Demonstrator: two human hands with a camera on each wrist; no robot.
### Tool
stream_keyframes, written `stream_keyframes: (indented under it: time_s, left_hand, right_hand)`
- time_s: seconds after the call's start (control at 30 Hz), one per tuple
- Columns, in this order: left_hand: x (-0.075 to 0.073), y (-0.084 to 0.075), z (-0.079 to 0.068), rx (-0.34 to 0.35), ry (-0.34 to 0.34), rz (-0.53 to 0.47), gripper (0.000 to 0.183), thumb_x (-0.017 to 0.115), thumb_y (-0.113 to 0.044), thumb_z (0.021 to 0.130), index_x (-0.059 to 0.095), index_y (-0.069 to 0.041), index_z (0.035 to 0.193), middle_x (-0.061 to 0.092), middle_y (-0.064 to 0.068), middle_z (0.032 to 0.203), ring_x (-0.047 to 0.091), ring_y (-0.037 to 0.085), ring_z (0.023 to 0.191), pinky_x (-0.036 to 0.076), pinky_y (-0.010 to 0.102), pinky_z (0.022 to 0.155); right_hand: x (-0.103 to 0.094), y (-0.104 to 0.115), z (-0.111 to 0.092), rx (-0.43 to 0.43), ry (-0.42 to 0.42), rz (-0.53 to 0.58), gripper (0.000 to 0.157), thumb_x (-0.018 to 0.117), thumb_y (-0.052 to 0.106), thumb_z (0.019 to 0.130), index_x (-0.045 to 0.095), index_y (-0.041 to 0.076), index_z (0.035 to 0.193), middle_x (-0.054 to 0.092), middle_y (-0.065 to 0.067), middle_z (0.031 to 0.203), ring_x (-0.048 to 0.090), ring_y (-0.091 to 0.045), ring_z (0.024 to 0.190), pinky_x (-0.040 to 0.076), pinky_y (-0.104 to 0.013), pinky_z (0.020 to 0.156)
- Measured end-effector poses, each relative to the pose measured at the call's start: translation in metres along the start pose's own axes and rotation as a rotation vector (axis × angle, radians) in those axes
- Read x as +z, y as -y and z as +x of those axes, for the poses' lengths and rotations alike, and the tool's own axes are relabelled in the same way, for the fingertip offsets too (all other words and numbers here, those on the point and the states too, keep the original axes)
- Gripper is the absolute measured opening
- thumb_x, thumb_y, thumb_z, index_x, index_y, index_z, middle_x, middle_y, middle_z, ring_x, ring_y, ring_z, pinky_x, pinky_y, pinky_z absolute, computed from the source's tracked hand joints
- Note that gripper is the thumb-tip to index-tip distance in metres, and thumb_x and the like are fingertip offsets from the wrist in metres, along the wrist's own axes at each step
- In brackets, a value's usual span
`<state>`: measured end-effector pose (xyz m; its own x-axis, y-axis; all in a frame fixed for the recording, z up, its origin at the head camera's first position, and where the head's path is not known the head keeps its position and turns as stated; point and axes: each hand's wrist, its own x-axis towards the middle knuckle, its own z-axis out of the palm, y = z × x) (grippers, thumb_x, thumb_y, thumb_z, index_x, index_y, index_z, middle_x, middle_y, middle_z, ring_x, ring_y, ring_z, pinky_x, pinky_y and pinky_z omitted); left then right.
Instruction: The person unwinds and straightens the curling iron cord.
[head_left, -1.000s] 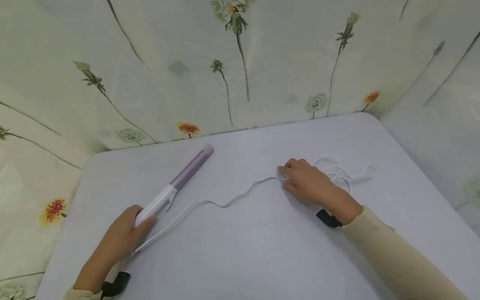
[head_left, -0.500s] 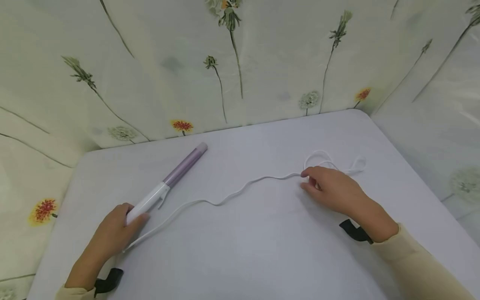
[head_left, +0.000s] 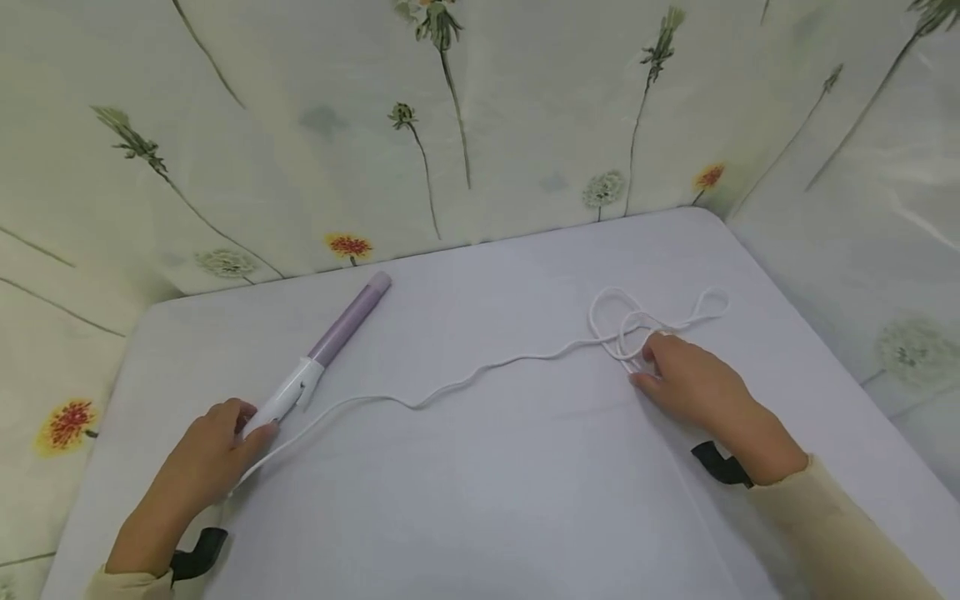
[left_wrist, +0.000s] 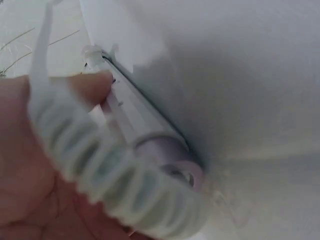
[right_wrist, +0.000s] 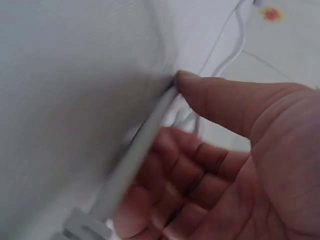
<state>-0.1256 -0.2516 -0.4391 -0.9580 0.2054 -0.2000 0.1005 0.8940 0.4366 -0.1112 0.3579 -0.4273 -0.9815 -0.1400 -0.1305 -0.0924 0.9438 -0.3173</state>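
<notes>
A curling iron with a white handle and purple barrel (head_left: 348,325) lies aslant on the left of the table in the head view. My left hand (head_left: 198,458) grips its handle near the cord end. In the left wrist view the thumb (left_wrist: 90,86) presses the white handle (left_wrist: 132,107), and a blurred white ribbed cord sleeve (left_wrist: 115,170) crosses in front. A thin white power cord (head_left: 450,386) runs right to loose loops. There my right hand (head_left: 693,379) holds the cord with curled fingers. In the right wrist view, a cord stretch (right_wrist: 145,142) passes between thumb and fingers.
The white table (head_left: 480,500) has rounded corners and meets a flower-patterned covering (head_left: 510,108) along its back edge. Cord loops (head_left: 615,292) spread at the right, with a folded cord bight (head_left: 712,304) farther out. A black wrist mount (head_left: 720,462) sits under each wrist.
My right hand has slid rightward along the cord and now sits at the loops' near side, uncovering them. The curling iron has rolled slightly in my left hand. The head view has shifted.
</notes>
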Motion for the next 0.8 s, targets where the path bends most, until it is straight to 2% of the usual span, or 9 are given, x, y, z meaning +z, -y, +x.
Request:
stream_keyframes:
  time_s: [0.17, 0.3, 0.43, 0.6, 0.7, 0.8]
  left_hand:
    - [0.001, 0.002, 0.001, -0.025, 0.035, -0.005, 0.060, 0.062, -0.046, 0.105, 0.054, 0.009, 0.125, 0.063, 0.014, 0.099, 0.059, 0.025, 0.082, 0.050, 0.040, 0.065]
    - [0.000, 0.000, 0.001, -0.056, 0.061, 0.000, 0.064, 0.061, -0.049, 0.104, 0.053, 0.010, 0.127, 0.063, 0.015, 0.102, 0.059, 0.027, 0.084, 0.053, 0.043, 0.067]
    - [-0.003, 0.000, -0.001, -0.074, 0.075, 0.001, 0.064, 0.061, -0.050, 0.104, 0.052, 0.010, 0.128, 0.063, 0.015, 0.102, 0.060, 0.027, 0.085, 0.053, 0.043, 0.067]
    - [-0.003, -0.002, 0.002, -0.061, 0.085, 0.002, 0.062, 0.060, -0.047, 0.105, 0.051, 0.010, 0.128, 0.063, 0.017, 0.104, 0.060, 0.027, 0.086, 0.054, 0.044, 0.068]
    - [-0.002, -0.001, 0.002, -0.070, 0.091, 0.011, 0.062, 0.060, -0.047, 0.105, 0.051, 0.010, 0.128, 0.063, 0.017, 0.103, 0.060, 0.028, 0.086, 0.054, 0.044, 0.069]
    - [-0.002, 0.000, 0.003, -0.076, 0.102, 0.024, 0.062, 0.060, -0.046, 0.105, 0.051, 0.011, 0.128, 0.064, 0.017, 0.103, 0.060, 0.028, 0.086, 0.053, 0.045, 0.069]
  right_hand:
    - [-0.006, -0.012, -0.006, 0.005, 0.058, 0.003, 0.014, 0.071, 0.020, 0.097, 0.065, 0.007, 0.099, 0.060, 0.000, 0.082, 0.056, -0.019, 0.074, 0.047, -0.041, 0.067]
    - [-0.018, -0.040, -0.018, 0.036, 0.139, 0.003, 0.016, 0.072, 0.021, 0.096, 0.064, 0.010, 0.089, 0.057, 0.000, 0.078, 0.051, -0.018, 0.070, 0.043, -0.037, 0.062]
    - [-0.022, -0.075, -0.032, 0.043, 0.153, 0.016, 0.020, 0.074, 0.019, 0.095, 0.061, 0.009, 0.084, 0.053, 0.000, 0.075, 0.048, -0.018, 0.069, 0.041, -0.037, 0.062]
    - [-0.029, -0.111, -0.053, 0.095, 0.149, 0.027, 0.022, 0.074, 0.021, 0.096, 0.060, 0.010, 0.083, 0.053, 0.001, 0.075, 0.048, -0.018, 0.070, 0.041, -0.036, 0.062]
    - [-0.034, -0.128, -0.059, 0.131, 0.158, 0.038, 0.022, 0.070, 0.023, 0.099, 0.061, 0.010, 0.085, 0.054, 0.001, 0.076, 0.049, -0.018, 0.071, 0.041, -0.036, 0.062]
    - [-0.038, -0.146, -0.063, 0.164, 0.174, 0.076, 0.023, 0.064, 0.023, 0.103, 0.062, 0.004, 0.091, 0.054, -0.002, 0.078, 0.050, -0.021, 0.073, 0.042, -0.037, 0.062]
